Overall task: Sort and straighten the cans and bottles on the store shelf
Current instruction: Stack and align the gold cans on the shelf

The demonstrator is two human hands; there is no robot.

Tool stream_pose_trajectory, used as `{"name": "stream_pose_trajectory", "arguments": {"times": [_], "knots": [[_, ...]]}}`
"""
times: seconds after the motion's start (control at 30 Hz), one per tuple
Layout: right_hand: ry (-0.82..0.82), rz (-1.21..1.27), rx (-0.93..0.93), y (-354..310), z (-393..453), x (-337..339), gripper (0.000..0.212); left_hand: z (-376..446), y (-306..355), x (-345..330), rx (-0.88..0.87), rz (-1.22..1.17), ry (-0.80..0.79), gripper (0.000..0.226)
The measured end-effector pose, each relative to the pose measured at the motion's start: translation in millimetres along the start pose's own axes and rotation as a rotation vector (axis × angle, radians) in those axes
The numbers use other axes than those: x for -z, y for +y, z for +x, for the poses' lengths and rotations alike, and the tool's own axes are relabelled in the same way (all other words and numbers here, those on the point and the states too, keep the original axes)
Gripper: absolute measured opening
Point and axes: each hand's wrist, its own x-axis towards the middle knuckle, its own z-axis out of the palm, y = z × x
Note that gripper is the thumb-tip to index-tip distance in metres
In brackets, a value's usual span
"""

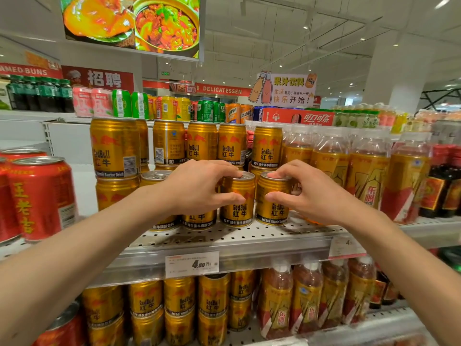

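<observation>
Two gold cans stand upright side by side near the front of the perforated metal shelf (249, 236), close together. The left hand (199, 187) grips the left gold can (238, 201), fingers curled over its top rim and thumb pressed to its front. The right hand (309, 191) holds the right gold can (273, 203) the same way, fingertips on the lid, thumb on the label.

More gold cans crowd directly behind and to the left of them, stacked two high (114, 148), so the held cans have neighbours touching or just beside them. Just to the right stand shrink-wrapped amber bottles (366, 168) with red and gold labels. Red cans (40, 196) sit well to the left. A price tag (192, 264) hangs on the shelf edge below; another tier of gold cans (179, 298) fills the shelf beneath.
</observation>
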Motion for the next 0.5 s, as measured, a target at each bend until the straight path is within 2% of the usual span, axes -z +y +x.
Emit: {"name": "stream_pose_trajectory", "arguments": {"times": [0.33, 0.4, 0.5], "knots": [[0.047, 0.017, 0.012, -5.3, -7.2, -4.1, 0.057, -2.4, 7.3, -0.5, -0.008, 0.16, 0.03, 0.073], [0.041, -0.008, 0.013, -7.7, -7.2, -3.7, 0.059, -9.0, 7.8, 4.6, -0.01, 0.126, 0.033, 0.072], [0.055, -0.045, 0.048, -15.2, -6.0, -5.5, 0.064, -31.3, 1.2, 14.0, -0.008, 0.022, 0.139, 0.066]]}}
